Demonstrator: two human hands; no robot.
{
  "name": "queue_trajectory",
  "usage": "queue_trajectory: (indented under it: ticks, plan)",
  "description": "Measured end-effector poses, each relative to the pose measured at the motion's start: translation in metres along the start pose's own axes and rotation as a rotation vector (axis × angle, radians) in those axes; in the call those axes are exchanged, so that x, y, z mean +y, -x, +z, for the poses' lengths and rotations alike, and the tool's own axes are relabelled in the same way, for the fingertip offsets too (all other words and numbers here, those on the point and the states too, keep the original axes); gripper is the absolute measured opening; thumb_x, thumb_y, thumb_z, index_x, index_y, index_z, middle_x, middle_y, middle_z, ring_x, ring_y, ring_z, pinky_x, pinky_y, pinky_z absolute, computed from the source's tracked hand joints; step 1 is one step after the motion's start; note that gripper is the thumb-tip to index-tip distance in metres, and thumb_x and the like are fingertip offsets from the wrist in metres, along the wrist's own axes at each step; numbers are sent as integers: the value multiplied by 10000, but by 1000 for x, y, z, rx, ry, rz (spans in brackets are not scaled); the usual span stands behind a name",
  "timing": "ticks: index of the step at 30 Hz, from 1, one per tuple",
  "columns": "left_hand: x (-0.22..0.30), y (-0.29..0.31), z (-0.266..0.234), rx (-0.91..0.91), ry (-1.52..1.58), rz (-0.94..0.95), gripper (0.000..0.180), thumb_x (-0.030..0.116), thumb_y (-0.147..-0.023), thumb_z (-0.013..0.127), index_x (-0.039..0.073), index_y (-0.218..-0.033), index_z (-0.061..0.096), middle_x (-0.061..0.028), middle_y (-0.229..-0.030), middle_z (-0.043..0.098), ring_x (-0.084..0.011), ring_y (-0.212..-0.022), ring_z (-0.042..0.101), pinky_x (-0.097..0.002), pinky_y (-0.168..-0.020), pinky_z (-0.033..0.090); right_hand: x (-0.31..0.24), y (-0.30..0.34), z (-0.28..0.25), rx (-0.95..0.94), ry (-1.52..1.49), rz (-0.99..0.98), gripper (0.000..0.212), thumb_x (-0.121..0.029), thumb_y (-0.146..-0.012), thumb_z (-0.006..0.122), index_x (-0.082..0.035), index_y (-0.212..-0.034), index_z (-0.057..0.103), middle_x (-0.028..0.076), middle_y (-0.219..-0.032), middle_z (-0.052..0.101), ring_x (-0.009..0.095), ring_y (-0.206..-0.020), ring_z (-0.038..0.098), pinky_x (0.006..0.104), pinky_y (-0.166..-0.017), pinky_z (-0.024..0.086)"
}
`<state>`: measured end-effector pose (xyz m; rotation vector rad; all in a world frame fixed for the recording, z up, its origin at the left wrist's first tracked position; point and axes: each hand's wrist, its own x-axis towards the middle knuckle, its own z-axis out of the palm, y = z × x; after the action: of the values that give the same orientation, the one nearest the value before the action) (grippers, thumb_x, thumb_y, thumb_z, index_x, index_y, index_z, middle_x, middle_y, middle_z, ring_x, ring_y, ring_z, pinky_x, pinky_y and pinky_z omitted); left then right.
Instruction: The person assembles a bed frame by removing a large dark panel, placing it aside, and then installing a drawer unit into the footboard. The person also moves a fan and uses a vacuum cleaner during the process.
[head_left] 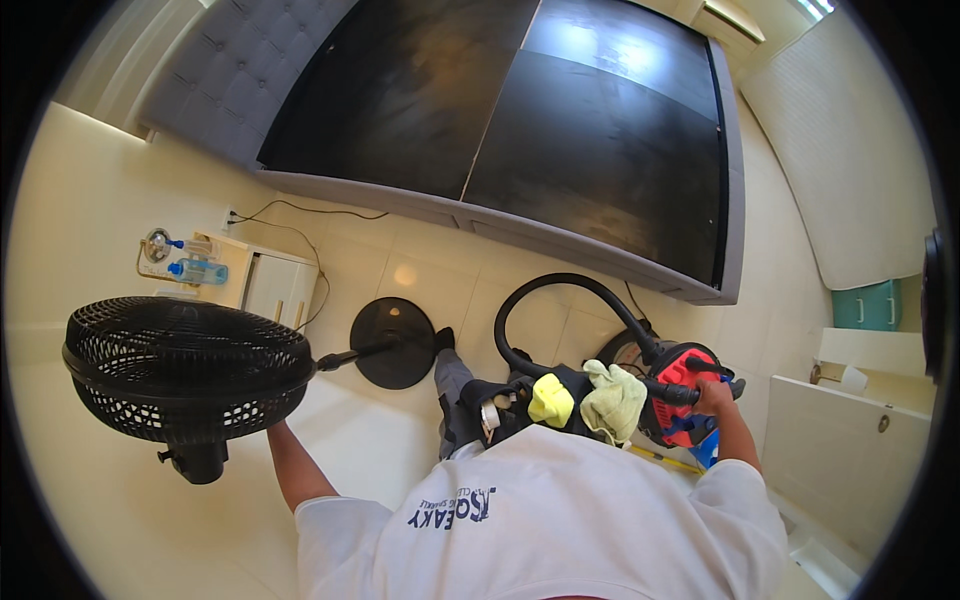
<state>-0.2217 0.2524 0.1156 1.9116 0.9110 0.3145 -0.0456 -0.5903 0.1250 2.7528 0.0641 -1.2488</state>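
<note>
My right hand (pixel 714 397) is closed around the black end of a vacuum hose (pixel 545 284), at my right side. The hose arcs forward and back over a red and black vacuum cleaner (pixel 682 385), which stands partly hidden beside my hip. My left forearm (pixel 297 468) reaches behind a black pedestal fan (pixel 190 370); the fan head hides the left hand and its fingers. The fan's pole runs down to a round black base (pixel 393 342) on the floor. A yellow cloth (pixel 550 400) and a pale green cloth (pixel 613 402) hang at my waist.
Ahead stands a grey upholstered bed frame (pixel 440 208) with dark panels and no mattress. A white bedside cabinet (pixel 278 287) with blue bottles (pixel 200 271) stands left, a cable (pixel 318 262) trailing near it. A mattress (pixel 840 150) leans far right, near a white door panel (pixel 835 450).
</note>
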Motion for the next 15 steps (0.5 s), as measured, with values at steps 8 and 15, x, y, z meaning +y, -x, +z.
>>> queue_trajectory:
  ticks: [8, 15]
  plan:
    - [-24, 3, -30, 74, 83, -123, 390, 145, -821, 454, 108, -1194, 345, -23, -1040, 425, -129, -896, 439, -299, -723, 398, 3, 16, -29, 672, 389, 394, 266, -152, -640, 624, -168, -901, 575, 89, -851, 597, 284, -816, 574, 377, -711, 456]
    - [-59, 6, -89, 208, 187, -285, 388, 142, -806, 470, 96, -1175, 361, -24, -983, 434, -126, -845, 442, -292, -685, 398, -32, 43, -92, 495, -11, 608, 202, -63, -716, 513, -96, -915, 528, 142, -856, 602, 323, -816, 579, 387, -653, 478]
